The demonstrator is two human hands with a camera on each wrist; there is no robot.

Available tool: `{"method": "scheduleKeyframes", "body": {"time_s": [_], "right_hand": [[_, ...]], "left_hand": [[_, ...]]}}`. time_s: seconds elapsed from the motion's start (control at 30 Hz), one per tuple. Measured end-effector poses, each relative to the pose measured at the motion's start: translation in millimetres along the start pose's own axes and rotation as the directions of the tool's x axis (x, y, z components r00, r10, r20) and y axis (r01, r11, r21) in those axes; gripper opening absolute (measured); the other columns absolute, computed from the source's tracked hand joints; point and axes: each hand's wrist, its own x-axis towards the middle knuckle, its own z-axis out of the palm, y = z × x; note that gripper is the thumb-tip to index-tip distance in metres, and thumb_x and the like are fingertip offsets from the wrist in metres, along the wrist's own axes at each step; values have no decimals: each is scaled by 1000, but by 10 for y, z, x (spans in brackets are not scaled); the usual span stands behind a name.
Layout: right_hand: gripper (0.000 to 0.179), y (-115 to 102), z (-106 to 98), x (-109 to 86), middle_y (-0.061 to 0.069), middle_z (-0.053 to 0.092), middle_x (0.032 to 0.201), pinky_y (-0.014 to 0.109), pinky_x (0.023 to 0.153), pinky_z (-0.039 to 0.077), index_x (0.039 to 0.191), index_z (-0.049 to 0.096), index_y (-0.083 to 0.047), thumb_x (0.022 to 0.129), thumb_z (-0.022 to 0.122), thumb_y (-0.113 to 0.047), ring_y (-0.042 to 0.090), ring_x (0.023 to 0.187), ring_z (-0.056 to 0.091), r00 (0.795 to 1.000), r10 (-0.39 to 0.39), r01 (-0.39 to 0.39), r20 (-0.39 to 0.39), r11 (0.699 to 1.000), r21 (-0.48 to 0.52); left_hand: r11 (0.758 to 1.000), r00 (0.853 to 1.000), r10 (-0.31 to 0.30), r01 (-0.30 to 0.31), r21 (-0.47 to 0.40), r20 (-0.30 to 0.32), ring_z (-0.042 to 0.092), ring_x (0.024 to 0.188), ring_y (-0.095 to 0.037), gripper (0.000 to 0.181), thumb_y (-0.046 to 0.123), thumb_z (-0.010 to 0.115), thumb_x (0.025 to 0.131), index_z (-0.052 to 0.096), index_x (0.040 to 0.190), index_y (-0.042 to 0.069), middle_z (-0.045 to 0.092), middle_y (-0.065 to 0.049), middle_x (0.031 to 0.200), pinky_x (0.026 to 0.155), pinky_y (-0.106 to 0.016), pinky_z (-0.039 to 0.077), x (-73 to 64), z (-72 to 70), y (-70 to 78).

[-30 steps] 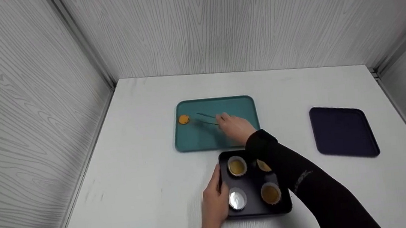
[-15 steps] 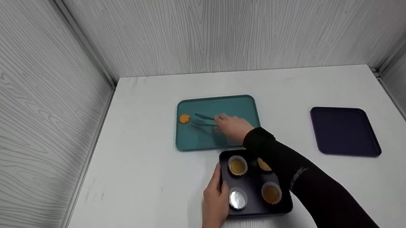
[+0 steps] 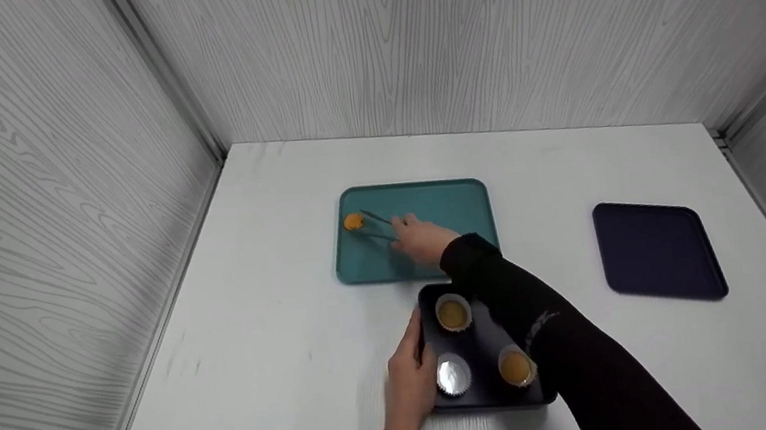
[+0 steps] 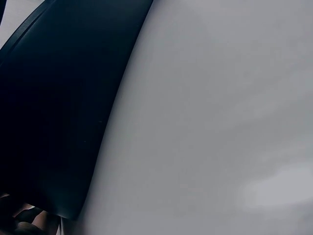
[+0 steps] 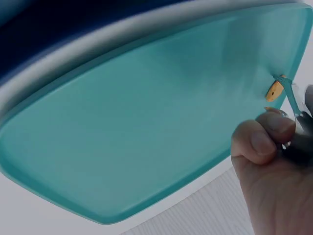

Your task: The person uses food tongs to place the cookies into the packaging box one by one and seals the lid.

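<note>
My right hand holds a pair of tongs over the teal tray. In the right wrist view a tong arm reaches the small round orange-tan cookie at the tray's end; whether both tips touch it I cannot tell. My left hand grips the left side of a dark square baking pan. Inside it stand paper baking cups: two hold orange-tan rounds, while the front-left cup shows only its shiny bottom. The right sleeve hides the pan's far-right part.
A dark purple tray lies on the white table at the right. Pale wood-grain panels enclose the table at the back and sides.
My right hand has moved slightly left, bringing the tongs to the cookie, which now looks a little tilted. The sleeve now covers the pan's far-right cup. The left hand keeps its grip.
</note>
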Motion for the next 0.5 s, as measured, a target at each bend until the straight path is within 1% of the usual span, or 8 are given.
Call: {"method": "scheduleKeyframes", "body": {"time_s": [0.1,0.23,0.37,0.5], "right_hand": [[61,-12,-8,30,28,38,156,44,99,50,160,21,6,112,41,-25,37,120,62,998,24,-22,50,999,-33],[59,-44,-12,20,25,41,156,42,108,46,160,22,5,112,42,-23,36,134,53,996,43,-33,75,991,-129],[55,-72,-15,0,24,46,153,40,103,49,159,28,4,112,43,-20,34,126,59,998,32,-23,47,981,-192],[50,-84,-10,4,24,49,150,40,102,51,156,36,3,111,45,-17,35,123,62,1000,21,-19,8,981,-194]], "left_hand": [[1000,1000,-8,8,4,-9,46,141,-16,57,15,50,105,38,160,23,45,4,158,112,-40,43,-6,10,5],[1000,1000,-13,13,1,-15,47,141,-15,56,17,50,106,38,160,26,45,6,157,111,-40,43,-6,20,2],[1000,1000,-9,9,-4,-13,46,141,-15,56,16,49,106,37,160,26,45,5,157,111,-40,43,6,22,2],[1000,1000,-5,5,-6,-12,47,141,-16,57,15,50,106,37,160,25,45,3,157,111,-40,44,0,25,6]]}}
